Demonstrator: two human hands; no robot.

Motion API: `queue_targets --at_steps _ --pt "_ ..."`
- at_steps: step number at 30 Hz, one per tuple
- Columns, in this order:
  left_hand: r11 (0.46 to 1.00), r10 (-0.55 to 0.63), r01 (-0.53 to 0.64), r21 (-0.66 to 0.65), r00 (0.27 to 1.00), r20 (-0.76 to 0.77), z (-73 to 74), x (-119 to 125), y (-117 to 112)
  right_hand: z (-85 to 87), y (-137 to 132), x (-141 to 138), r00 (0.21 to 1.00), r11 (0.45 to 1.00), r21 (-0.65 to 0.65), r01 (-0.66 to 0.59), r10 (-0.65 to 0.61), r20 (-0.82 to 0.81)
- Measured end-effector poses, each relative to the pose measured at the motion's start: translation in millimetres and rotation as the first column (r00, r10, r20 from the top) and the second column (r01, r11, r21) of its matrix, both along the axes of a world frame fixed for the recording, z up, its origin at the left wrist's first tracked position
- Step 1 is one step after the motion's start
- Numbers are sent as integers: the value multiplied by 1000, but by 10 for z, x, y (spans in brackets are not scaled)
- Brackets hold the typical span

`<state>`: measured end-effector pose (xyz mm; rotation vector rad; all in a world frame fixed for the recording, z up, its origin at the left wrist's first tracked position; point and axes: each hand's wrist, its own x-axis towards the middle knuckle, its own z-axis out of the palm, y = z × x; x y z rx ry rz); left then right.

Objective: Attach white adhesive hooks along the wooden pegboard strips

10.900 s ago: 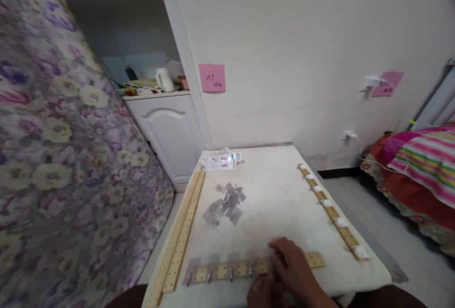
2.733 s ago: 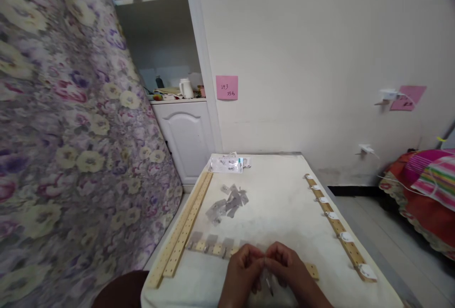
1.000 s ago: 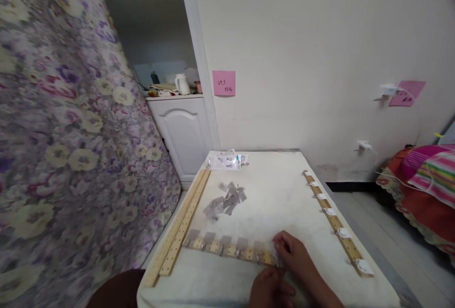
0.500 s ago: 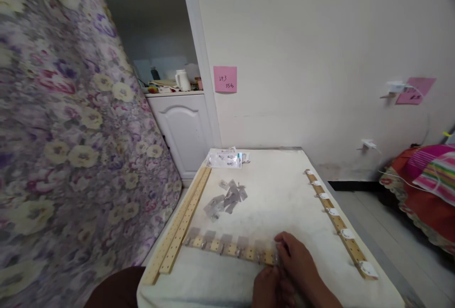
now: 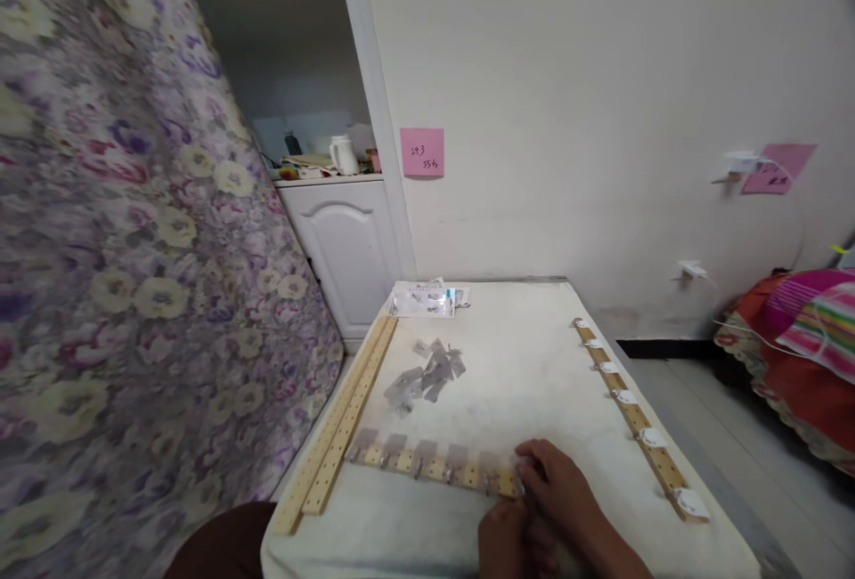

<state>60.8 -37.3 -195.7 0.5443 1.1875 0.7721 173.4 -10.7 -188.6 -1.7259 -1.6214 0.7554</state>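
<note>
A wooden pegboard strip (image 5: 427,467) lies across the near part of the white table (image 5: 521,365), with several clear adhesive hooks stuck along it. My right hand (image 5: 557,490) rests on the strip's right end, its fingers curled down against the last hook there. My left hand (image 5: 511,543) sits just below it at the table's near edge, fingers curled; whatever it holds is hidden. A loose pile of clear hooks (image 5: 427,372) lies in the middle of the table.
Two long wooden strips (image 5: 344,423) lie along the table's left edge, and another strip with white round hooks (image 5: 634,423) runs along the right edge. A packet (image 5: 424,301) lies at the far end. A floral mattress (image 5: 120,249) leans at left; a bed (image 5: 794,347) stands right.
Both hands came apart from a two-handed grip near the strip's middle; the right hand went to the strip's right end and stays there, while the left dropped near the table edge.
</note>
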Motion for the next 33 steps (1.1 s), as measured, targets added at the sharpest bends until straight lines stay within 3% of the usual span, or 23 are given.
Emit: queue_targets --at_steps 5,14,23,33 --pt "998 13 -15 -54 999 -39 -19 21 15 13 33 29 999 999 -43 -29 27 -46" --pt "999 25 -25 -29 1000 -13 -107 17 20 17 44 46 996 996 -82 -39 33 -77" --pt "1000 -18 18 -13 1000 4 55 -16 -19 18 36 49 999 995 -100 -26 22 -42" --pt "1000 -16 16 -16 1000 6 69 -2 -10 37 72 73 999 983 -180 -34 27 -42"
